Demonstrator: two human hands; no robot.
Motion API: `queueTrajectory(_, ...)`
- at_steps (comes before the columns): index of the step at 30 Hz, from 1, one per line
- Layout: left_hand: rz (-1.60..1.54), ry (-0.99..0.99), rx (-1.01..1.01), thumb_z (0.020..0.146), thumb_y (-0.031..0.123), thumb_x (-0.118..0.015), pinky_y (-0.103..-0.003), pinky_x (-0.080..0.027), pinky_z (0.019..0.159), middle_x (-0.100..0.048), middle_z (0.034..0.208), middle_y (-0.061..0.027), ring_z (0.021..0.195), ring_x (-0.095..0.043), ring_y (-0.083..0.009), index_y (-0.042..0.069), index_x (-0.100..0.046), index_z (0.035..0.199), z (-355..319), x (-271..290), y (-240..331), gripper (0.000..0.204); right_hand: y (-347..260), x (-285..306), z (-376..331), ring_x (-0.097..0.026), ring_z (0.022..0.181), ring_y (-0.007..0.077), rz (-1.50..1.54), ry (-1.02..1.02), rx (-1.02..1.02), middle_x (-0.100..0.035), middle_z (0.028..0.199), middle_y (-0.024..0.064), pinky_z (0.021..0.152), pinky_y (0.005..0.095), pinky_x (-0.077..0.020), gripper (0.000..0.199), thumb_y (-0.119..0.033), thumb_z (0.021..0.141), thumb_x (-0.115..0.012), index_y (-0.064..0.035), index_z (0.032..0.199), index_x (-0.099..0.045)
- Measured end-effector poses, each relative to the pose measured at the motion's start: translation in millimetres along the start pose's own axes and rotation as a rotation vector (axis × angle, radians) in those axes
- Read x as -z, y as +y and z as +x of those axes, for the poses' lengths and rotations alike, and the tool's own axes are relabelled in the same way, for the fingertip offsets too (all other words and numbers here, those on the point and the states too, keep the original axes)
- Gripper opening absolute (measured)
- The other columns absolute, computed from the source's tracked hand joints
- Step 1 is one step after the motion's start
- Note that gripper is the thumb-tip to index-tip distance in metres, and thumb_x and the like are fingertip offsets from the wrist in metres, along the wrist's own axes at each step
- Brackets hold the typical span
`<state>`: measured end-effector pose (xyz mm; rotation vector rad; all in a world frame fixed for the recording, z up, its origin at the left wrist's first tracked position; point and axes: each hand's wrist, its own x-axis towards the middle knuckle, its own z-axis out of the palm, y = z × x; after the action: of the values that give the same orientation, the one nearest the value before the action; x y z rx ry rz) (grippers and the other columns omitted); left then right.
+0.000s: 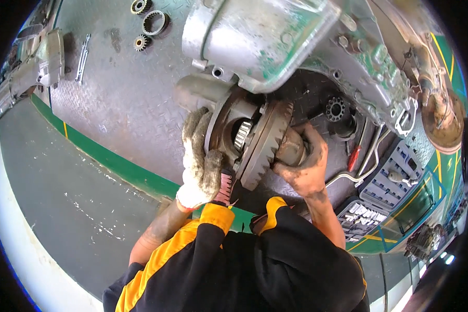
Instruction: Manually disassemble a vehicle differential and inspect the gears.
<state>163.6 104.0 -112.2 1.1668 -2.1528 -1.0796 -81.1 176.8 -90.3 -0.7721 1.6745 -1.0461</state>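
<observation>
— How do we have our hands set?

— Our left hand (199, 164), in a soiled white glove, lies against the left rim of the dark flanged housing (224, 127), long fingers stretched away from us and close together, thumb bent in lower down. Whether it truly grips, we cannot tell. Our right hand (308, 169) is bare and grimy, curled round the hub (291, 149) of the toothed gear assembly (267, 151), thumb below and fingers over the top.

— And where do we have that assembly?

— Between our two hands, in front of our chest, with the housing just to its left and a roller bearing (242, 136) showing in the gap.

— What room have we got?

— Little beyond it: the silver-and-green casing (260, 39) stands right there. On our right, the red-handled screwdriver (354, 157) and the open tool case (392, 179) lie near our wrist. To our left the tread-patterned metal surface (119, 125) is wide open, as far as the green border (140, 171) on our side.

— Which way does the assembly point?

— Its hub points right and slightly toward us, into our palm. The long axis runs crosswise from the housing to that hub; the gear's broad ring stands tilted, nearly edge-on to our view, teeth facing right.
</observation>
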Motion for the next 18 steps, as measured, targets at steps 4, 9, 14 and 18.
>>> queueTrajectory(4,-0.008,-0.031,0.082,0.099,0.018,-0.052,-0.057,-0.025,0.123,-0.042,0.156,-0.0304,0.146,-0.037,-0.0506,-0.006,-0.044,0.152,8,2,7,0.058,-4,1,7,-0.068,0.079,0.0229,-0.041,0.002,0.042,-0.069,0.09,0.0141,0.078,0.0344,-0.055,0.05,-0.012,0.057,-0.081,0.0053,0.1,-0.064)
queueTrajectory(9,0.022,-0.042,0.056,0.092,0.011,-0.056,-0.058,-0.028,0.122,-0.044,0.153,-0.0313,0.142,-0.041,-0.0512,-0.006,-0.047,0.149,12,5,8,0.06,8,0,4,-0.065,0.076,0.0254,-0.195,0.039,0.194,-0.067,0.088,0.0142,0.075,0.0362,-0.0543,0.052,-0.015,0.058,-0.077,0.0072,0.103,-0.062)
queueTrajectory(14,0.033,-0.043,0.036,0.099,0.017,-0.05,-0.056,-0.026,0.123,-0.041,0.157,-0.03,0.146,-0.037,-0.0486,-0.005,-0.044,0.152,12,5,7,0.057,19,-6,1,-0.066,0.077,0.0252,-0.235,0.134,0.192,-0.068,0.087,0.0141,0.076,0.0367,-0.0549,0.056,-0.019,0.061,-0.077,0.0089,0.107,-0.062)
queueTrajectory(18,0.046,-0.037,0.032,0.106,0.019,-0.048,-0.052,-0.027,0.123,-0.041,0.159,-0.0287,0.148,-0.038,-0.0462,-0.004,-0.04,0.154,9,2,6,0.054,12,-6,6,-0.067,0.08,0.0217,-0.084,0.055,0.163,-0.07,0.089,0.0151,0.079,0.037,-0.0558,0.058,-0.023,0.062,-0.079,0.01,0.106,-0.062)
